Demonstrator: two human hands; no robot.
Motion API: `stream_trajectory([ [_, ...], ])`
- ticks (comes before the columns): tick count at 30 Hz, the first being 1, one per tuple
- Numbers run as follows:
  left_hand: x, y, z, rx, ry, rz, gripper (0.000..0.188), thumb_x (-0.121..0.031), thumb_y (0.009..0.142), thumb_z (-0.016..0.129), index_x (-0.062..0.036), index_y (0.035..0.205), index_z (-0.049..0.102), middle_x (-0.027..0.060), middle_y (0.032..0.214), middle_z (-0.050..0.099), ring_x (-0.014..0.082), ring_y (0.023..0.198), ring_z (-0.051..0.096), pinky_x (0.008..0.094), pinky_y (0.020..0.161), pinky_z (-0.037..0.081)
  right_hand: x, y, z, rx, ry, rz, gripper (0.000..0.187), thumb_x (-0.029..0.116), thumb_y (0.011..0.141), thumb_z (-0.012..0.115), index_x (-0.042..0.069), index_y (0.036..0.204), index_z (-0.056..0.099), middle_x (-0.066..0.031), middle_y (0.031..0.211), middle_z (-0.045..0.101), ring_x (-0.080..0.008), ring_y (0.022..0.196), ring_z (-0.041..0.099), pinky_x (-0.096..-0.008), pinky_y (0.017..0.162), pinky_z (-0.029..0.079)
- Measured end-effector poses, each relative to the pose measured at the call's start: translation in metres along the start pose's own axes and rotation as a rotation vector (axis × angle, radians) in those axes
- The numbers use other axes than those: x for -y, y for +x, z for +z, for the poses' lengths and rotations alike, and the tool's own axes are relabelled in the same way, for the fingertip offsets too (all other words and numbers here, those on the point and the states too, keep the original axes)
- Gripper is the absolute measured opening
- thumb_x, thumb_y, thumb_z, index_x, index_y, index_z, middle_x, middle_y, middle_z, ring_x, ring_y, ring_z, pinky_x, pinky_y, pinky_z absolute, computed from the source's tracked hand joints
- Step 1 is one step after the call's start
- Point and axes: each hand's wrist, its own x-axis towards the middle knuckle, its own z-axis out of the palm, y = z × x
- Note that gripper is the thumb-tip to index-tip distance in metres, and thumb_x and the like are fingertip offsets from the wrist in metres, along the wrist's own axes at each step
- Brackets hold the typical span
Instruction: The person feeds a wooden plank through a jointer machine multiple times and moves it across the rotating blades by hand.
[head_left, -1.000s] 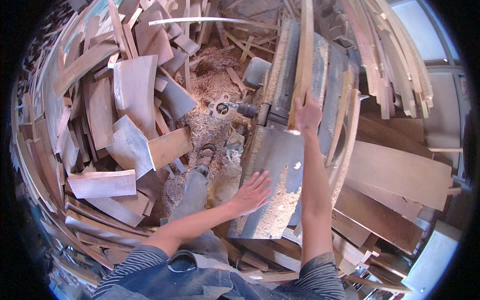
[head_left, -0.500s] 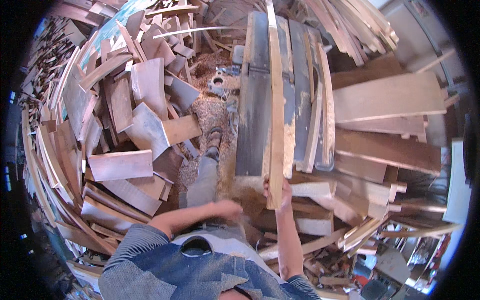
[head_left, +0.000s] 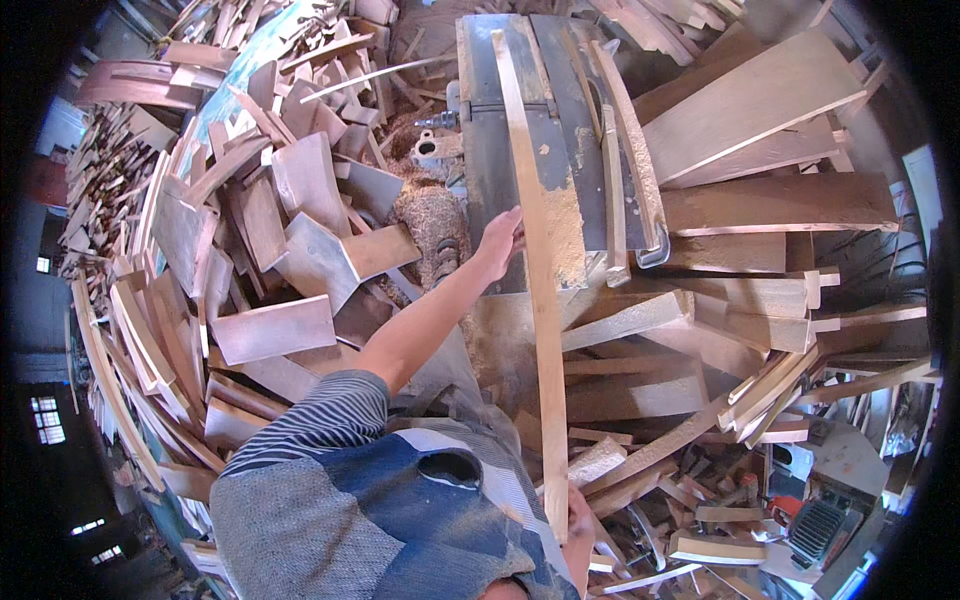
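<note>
A long, narrow wooden strip (head_left: pixel 541 330) runs from over the dark metal machine table (head_left: pixel 490 150) back toward my body. My right hand (head_left: pixel 579 522) grips its near end, low beside my apron, with part of the fingers hidden behind the wood. Farther up, my left hand (head_left: pixel 498 247) reaches across and is closed at the strip's left edge; its fingertips are partly covered by the strip. Pale sawdust (head_left: pixel 562 235) coats the table just right of the strip.
Curved offcuts (head_left: pixel 275 330) are heaped on the left. Wide boards (head_left: pixel 760 110) and more pieces stack up on the right. Two narrow wooden pieces (head_left: pixel 612 190) lie along the table's right side. Wood shavings (head_left: pixel 430 215) cover the floor left of the machine.
The strip has come back toward my body, its near end now lower. My right hand has drawn back with it. My left hand has moved from near my waist forward to the strip.
</note>
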Motion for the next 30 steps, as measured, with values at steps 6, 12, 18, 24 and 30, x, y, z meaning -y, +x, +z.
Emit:
stream_trajectory([
  [6,-0.003,0.045,0.013,-0.124,0.162,-0.051,0.041,-0.042,0.097,0.066,-0.0081,0.120,0.063,0.0056,0.114,0.069,0.0190,0.099,0.067,0.0403,0.085,0.055,-0.020,-0.027,-0.024,0.101,-0.003,-0.001,0.064,0.033,0.087,0.074,-0.002,0.136,0.054,-0.0123,0.103,0.071,-0.0223,0.087,0.070,-0.0359,0.076,0.058],
  [12,-0.023,0.040,0.024,-0.183,0.113,-0.212,0.050,-0.042,0.091,0.074,-0.0066,0.125,0.062,0.0105,0.119,0.069,0.0261,0.107,0.067,0.0488,0.092,0.054,-0.031,-0.016,-0.050,0.021,-0.150,0.118,0.045,0.014,0.086,0.072,-0.003,0.126,0.064,-0.0091,0.112,0.072,-0.0184,0.100,0.066,-0.0321,0.090,0.051],
  [18,0.008,0.001,0.014,-0.072,-0.063,-0.348,0.046,-0.040,0.091,0.072,-0.0049,0.119,0.063,0.0136,0.113,0.069,0.0277,0.099,0.069,0.0465,0.087,0.056,-0.042,0.022,-0.080,0.006,-0.482,0.062,0.052,0.016,0.076,0.081,-0.001,0.123,0.067,-0.0065,0.111,0.071,-0.0183,0.101,0.065,-0.0326,0.092,0.049],
  [24,0.068,-0.088,0.012,0.065,-0.229,-0.402,0.052,-0.053,0.091,0.069,-0.0074,0.116,0.063,0.0118,0.103,0.069,0.0249,0.088,0.068,0.0394,0.083,0.056,0.013,0.065,-0.006,0.257,-0.244,0.112,0.053,0.011,0.080,0.080,-0.001,0.127,0.058,-0.0106,0.111,0.069,-0.0212,0.100,0.066,-0.0348,0.092,0.051],
  [30,0.086,-0.107,-0.004,0.047,0.032,-0.500,0.061,-0.061,0.088,0.071,-0.0133,0.123,0.057,0.0070,0.108,0.066,0.0211,0.097,0.065,0.0398,0.086,0.054,-0.084,0.063,-0.095,-0.011,-0.610,-0.107,0.061,0.019,0.073,0.087,0.000,0.124,0.060,-0.0132,0.110,0.071,-0.0248,0.096,0.068,-0.0388,0.086,0.054],
])
